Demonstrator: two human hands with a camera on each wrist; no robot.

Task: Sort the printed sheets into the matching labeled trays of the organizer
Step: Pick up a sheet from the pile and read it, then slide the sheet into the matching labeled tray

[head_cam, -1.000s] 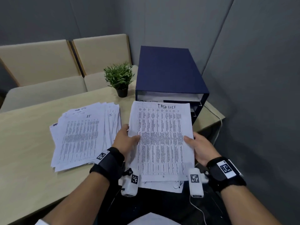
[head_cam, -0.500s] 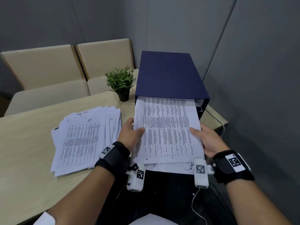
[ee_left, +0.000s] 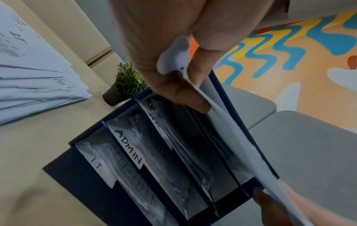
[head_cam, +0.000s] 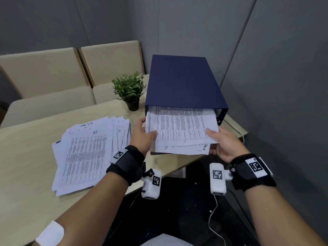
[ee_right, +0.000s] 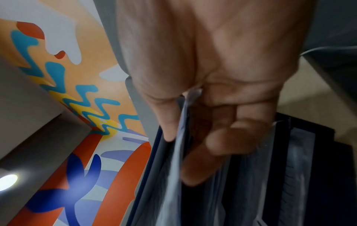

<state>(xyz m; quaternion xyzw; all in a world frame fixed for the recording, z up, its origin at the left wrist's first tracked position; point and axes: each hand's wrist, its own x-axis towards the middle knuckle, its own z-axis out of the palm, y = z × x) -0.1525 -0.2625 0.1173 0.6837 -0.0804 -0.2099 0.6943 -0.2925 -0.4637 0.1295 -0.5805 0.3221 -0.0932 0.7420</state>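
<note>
A dark blue organizer (head_cam: 182,84) stands at the table's far right corner, its open front facing me. Both hands hold a small bundle of printed sheets (head_cam: 181,125) whose far end sits inside the top tray. My left hand (head_cam: 142,134) pinches the bundle's left edge, my right hand (head_cam: 218,141) pinches the right edge. In the left wrist view the trays show labels "I.T." (ee_left: 96,166) and "ADMIN" (ee_left: 128,146), each holding papers, and the held sheets (ee_left: 222,122) enter the tray furthest from those labels. A fanned stack of unsorted sheets (head_cam: 88,153) lies on the table to the left.
A small potted plant (head_cam: 129,89) stands just left of the organizer. Beige chairs (head_cam: 71,71) line the table's far side. Grey walls close in behind and to the right of the organizer. A white cable (head_cam: 214,221) hangs below my right wrist.
Both hands have pushed the bundle forward: a second ago it was fully in front of the organizer, now more than half of it is inside the top tray.
</note>
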